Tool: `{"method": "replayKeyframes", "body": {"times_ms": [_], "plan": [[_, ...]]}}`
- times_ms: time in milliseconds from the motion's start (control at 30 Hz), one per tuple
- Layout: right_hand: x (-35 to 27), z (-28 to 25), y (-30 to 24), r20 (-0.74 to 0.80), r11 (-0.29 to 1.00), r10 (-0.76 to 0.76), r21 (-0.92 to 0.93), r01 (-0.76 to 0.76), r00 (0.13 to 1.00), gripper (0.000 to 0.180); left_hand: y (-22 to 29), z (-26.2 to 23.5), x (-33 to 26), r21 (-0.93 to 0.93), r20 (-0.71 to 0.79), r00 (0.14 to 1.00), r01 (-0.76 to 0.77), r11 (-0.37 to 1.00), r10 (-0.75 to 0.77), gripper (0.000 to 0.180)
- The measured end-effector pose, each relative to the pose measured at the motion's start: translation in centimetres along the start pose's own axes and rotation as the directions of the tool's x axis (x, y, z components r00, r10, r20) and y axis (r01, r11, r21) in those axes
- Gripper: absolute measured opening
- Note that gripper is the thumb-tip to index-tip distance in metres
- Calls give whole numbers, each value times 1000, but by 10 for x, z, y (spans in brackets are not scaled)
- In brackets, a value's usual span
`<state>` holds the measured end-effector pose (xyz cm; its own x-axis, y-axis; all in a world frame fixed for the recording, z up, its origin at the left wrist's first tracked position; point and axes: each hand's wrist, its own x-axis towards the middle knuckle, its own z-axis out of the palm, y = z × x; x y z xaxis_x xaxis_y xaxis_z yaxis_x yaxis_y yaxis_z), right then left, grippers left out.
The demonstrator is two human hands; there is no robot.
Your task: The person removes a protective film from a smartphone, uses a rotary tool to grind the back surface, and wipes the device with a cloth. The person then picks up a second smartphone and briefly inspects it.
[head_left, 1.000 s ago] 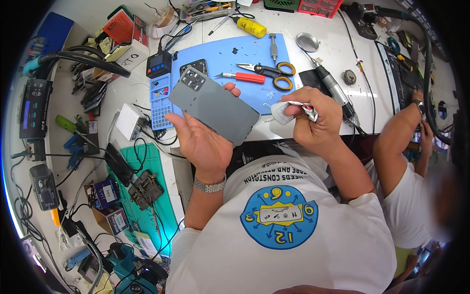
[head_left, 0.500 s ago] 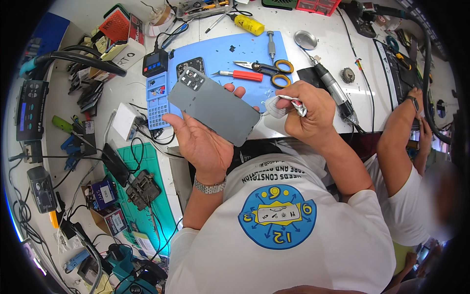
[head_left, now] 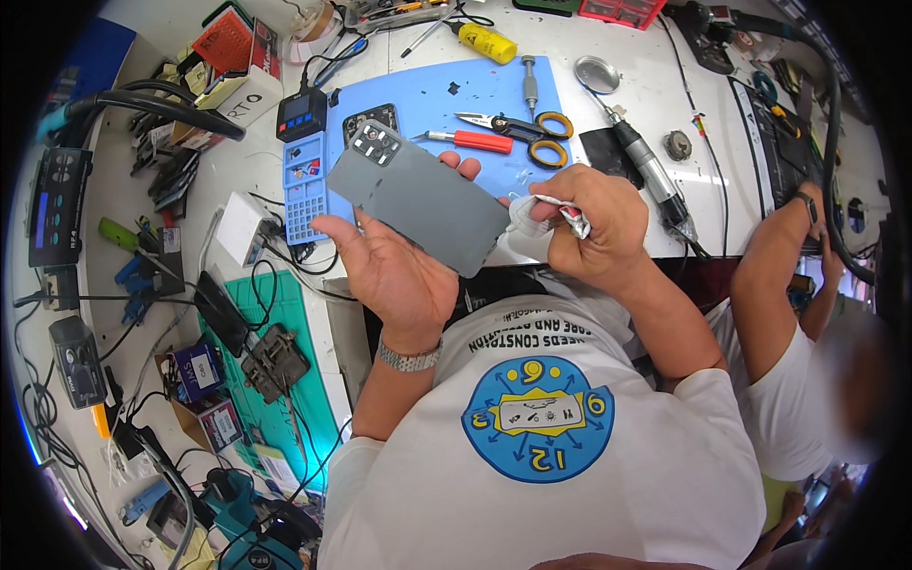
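1. We've got the grey smartphone (head_left: pixel 418 202) lying back-up across our left hand (head_left: pixel 394 266), palm open under it, fingers curled round the near and far edges. Camera block sits at the far-left corner.
2. Our right hand (head_left: pixel 594 228) is closed around a crumpled white wipe (head_left: pixel 543 211), pinched right at the phone's right end.
3. The phone hovers over the near edge of the blue work mat (head_left: pixel 427 100).
4. On the mat beyond it: a red-handled screwdriver (head_left: pixel 473 141) and orange-handled scissors (head_left: pixel 518 128), just beside each other.
5. Far right, an electric screwdriver (head_left: pixel 646 171) lies on the white bench (head_left: pixel 665 90).
6. A co-worker's arm (head_left: pixel 774 275) reaches in on the right.
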<state>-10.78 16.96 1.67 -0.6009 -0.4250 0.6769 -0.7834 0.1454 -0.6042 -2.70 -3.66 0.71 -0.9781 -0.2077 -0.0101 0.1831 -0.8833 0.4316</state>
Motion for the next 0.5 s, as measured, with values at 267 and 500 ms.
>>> {"method": "replayKeyframes", "body": {"times_ms": [267, 500], "plan": [[0, 2, -4, 2, 1000, -10, -1, 10, 1000, 43, -1, 4, 1, 29, -5, 1000, -23, 999, 23, 112], [-4, 10, -8, 11, 999, -32, 26, 32, 999, 43, -5, 17, 3, 155, -122, 991, -39, 987, 58, 111]]}}
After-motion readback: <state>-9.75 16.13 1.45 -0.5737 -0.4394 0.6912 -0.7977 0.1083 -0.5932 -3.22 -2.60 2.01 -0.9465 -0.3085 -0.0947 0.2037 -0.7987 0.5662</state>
